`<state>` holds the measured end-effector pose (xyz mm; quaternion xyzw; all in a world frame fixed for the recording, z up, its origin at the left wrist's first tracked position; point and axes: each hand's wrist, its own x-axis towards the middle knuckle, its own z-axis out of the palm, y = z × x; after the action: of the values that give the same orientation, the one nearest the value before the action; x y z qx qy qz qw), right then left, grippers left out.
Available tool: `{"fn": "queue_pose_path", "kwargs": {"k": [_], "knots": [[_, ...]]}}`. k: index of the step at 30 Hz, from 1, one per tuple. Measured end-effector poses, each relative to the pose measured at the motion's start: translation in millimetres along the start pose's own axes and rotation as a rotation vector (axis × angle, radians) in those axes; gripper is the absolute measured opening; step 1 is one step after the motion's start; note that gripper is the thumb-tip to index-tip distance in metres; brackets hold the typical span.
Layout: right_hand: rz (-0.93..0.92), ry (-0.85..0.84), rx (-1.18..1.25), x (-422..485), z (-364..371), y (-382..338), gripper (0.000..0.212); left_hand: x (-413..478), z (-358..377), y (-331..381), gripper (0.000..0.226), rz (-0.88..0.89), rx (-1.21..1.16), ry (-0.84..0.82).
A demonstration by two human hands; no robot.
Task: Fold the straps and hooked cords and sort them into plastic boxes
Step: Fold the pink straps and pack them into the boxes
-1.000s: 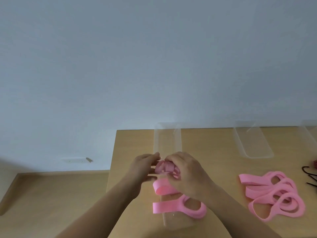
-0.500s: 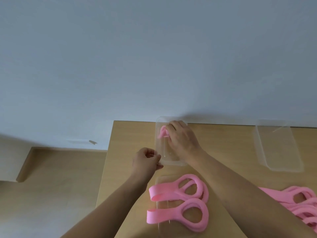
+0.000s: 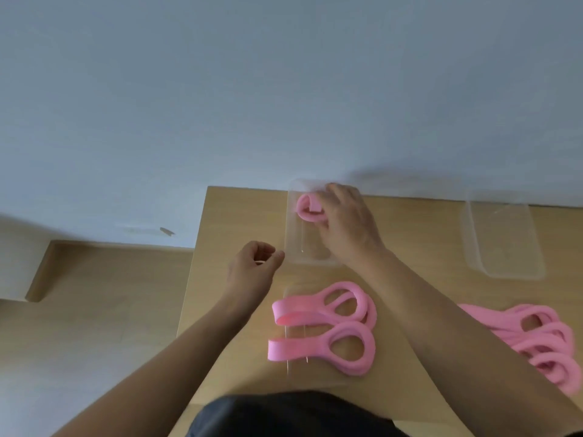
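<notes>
A clear plastic box (image 3: 295,247) stands at the table's far edge. Inside its far end lies a folded pink strap (image 3: 307,211), and my right hand (image 3: 345,225) grips it from the right, fingers curled round the roll. My left hand (image 3: 252,268) hovers just left of the box's near corner, loosely curled and holding nothing. Two looped pink straps (image 3: 325,331) lie across a clear plastic piece (image 3: 295,375) nearer to me. A pile of several pink straps (image 3: 544,342) sits at the right.
A second clear box (image 3: 501,238) stands at the far right, with nothing in it. The wooden table (image 3: 239,216) ends at its left edge just beyond my left hand, with floor below. A wall rises behind the table.
My right hand carried the folded strap away from my left hand and forward into the far end of the clear box. My left hand let go and stayed back, curled.
</notes>
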<state>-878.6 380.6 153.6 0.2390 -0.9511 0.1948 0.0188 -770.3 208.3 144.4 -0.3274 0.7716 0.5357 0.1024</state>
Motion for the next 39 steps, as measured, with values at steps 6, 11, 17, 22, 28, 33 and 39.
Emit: {"fn": "queue_pose_path", "kwargs": {"k": [6,11,17,22,28,33,39], "knots": [[0.317,0.179,-0.005,-127,-7,-1,0.026,-34,-15,-35,0.001,0.205,0.213,0.005],[0.631,-0.131,-0.033,-208,17,-20,0.030,-68,-16,-55,0.005,0.408,0.328,0.005],[0.721,-0.094,-0.096,-216,15,-43,0.019,-85,-21,-56,0.017,0.531,0.452,-0.118],[0.547,0.127,0.114,-200,-24,-79,0.012,-95,-35,-48,0.027,0.590,0.495,-0.213],[0.426,0.180,0.535,-175,-89,-130,0.015,-110,-56,-23,0.048,0.611,0.423,-0.404],[0.293,0.287,0.652,-165,-138,-168,0.022,-128,-74,4,0.016,0.612,0.039,-0.530],[0.206,0.564,0.849,-165,-185,-193,0.020,-166,-96,43,0.030,0.677,-0.204,-0.575]]}}
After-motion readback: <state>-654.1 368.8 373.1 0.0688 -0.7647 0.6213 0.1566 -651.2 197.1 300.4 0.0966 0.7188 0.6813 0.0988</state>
